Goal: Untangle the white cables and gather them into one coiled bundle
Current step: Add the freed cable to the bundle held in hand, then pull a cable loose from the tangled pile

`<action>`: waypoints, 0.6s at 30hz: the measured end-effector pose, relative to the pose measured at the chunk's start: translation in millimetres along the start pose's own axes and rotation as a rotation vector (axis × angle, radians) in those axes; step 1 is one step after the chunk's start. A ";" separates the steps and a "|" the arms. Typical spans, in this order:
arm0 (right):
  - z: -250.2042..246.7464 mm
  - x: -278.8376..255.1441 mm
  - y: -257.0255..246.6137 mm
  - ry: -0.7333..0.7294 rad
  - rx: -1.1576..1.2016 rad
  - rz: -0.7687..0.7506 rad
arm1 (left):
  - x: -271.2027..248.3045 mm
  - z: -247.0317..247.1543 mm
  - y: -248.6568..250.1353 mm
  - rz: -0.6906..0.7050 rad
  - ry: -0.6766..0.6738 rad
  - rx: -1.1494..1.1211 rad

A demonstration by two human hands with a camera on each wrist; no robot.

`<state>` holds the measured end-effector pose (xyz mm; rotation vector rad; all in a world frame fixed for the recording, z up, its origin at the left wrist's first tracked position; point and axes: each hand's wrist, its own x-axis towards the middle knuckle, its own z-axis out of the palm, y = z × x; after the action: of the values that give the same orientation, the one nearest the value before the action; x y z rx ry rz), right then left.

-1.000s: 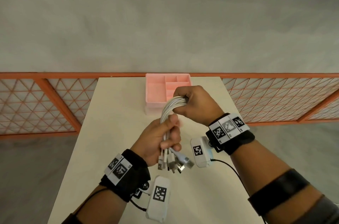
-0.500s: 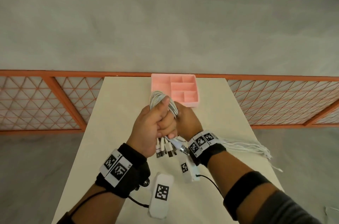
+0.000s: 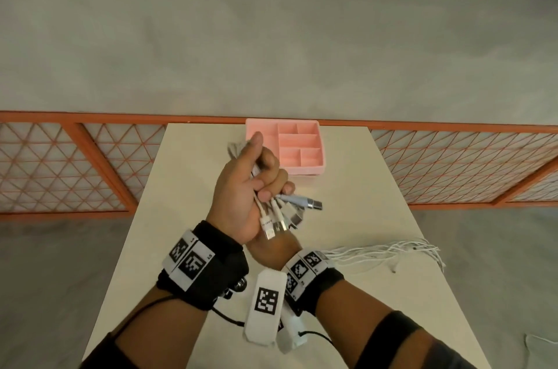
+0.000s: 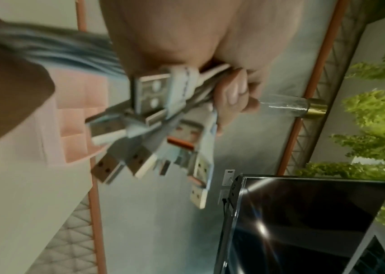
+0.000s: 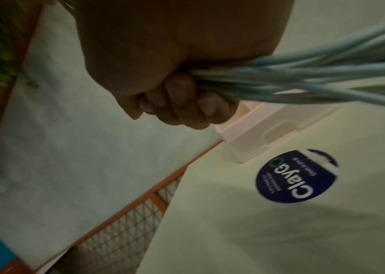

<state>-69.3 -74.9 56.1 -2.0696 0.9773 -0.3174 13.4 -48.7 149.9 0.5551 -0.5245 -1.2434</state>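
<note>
A bundle of white cables (image 3: 237, 147) is held upright above the table in my left hand (image 3: 238, 190), whose fingers curl round it. Several USB plugs (image 3: 282, 217) fan out below that fist; the left wrist view shows the plugs (image 4: 154, 111) close up. My right hand (image 3: 273, 249) sits under and behind the left hand, mostly hidden. In the right wrist view my right hand (image 5: 182, 105) grips a sheaf of the cables (image 5: 304, 76). The loose cable tails (image 3: 389, 251) trail over the table to the right.
A pink compartment tray (image 3: 302, 139) stands at the table's (image 3: 362, 193) far edge, just beyond my hands. An orange lattice fence (image 3: 75, 163) runs behind the table. A round blue sticker (image 5: 297, 176) lies on the tabletop. A dark screen (image 4: 304, 222) shows in the left wrist view.
My right hand has swung from the top of the bundle round to beneath my left hand, drawing the cables with it. My left hand has turned and risen slightly, keeping its grip.
</note>
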 end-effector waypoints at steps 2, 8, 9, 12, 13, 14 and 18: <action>8.7 -2.1 -10.7 -0.003 0.018 0.063 | 6.7 -9.5 4.0 0.127 0.107 0.149; 4.7 -2.0 7.3 -0.228 -0.050 -0.045 | 14.0 -52.3 5.1 0.276 0.356 0.357; 9.9 -1.1 14.8 -0.243 -0.070 -0.045 | 13.4 -57.3 2.6 0.279 0.395 0.371; 23.7 -3.9 28.3 -0.274 -0.100 -0.018 | 15.0 -70.5 -8.2 0.281 0.465 0.313; 28.0 -4.9 32.4 -0.299 -0.121 -0.012 | 16.2 -74.6 -11.7 0.267 0.475 0.250; 32.3 -4.9 37.6 -0.296 -0.145 -0.006 | 17.1 -78.0 -14.2 0.254 0.475 0.191; 40.1 -9.2 45.0 -0.295 -0.197 0.004 | 18.4 -90.6 -27.2 0.279 0.446 0.238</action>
<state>-78.6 -62.3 -2.8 -2.2121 0.8591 0.0907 56.5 -63.0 64.9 0.9015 -0.3569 -0.7634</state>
